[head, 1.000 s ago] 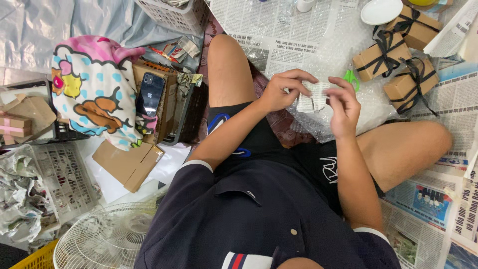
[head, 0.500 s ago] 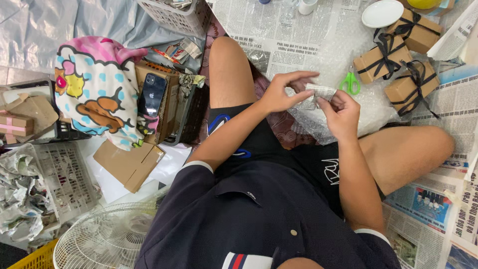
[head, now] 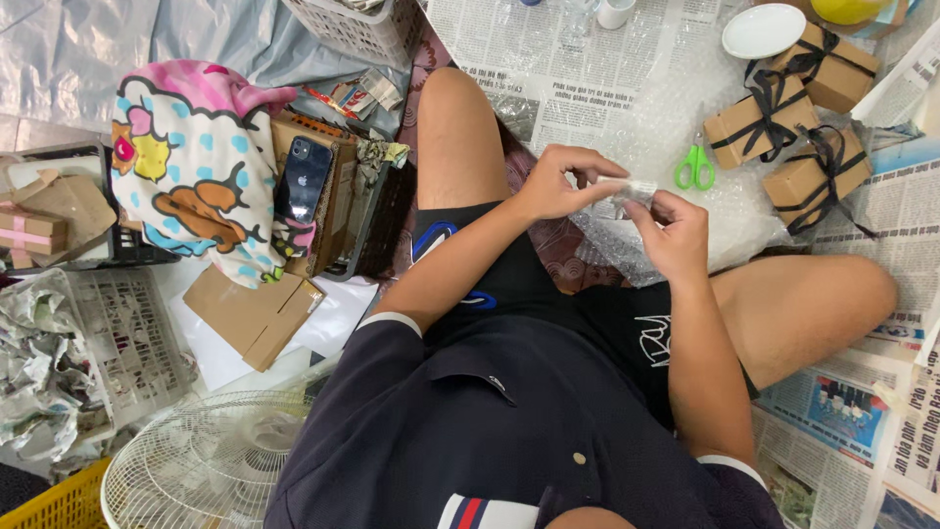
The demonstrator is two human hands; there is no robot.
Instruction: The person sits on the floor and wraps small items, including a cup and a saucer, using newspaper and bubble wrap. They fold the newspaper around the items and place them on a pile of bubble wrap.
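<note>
I log small bubble-wrapped piece point(head: 634, 189) | long axis 9-to-3 | left hand point(head: 560, 183) and right hand point(head: 676, 231) both pinching it | scissors point(head: 694, 168) at 1.

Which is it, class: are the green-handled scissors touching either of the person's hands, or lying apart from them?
Apart. The head view shows the green-handled scissors lying on bubble wrap, with a clear gap to the right hand and left hand.

Three brown boxes tied with black ribbon point(head: 762, 127) cluster just right of the green scissors point(head: 694, 167); far left of them a dark phone point(head: 302, 179) leans, beyond it a pink-ribboned brown box point(head: 29, 231)
</note>
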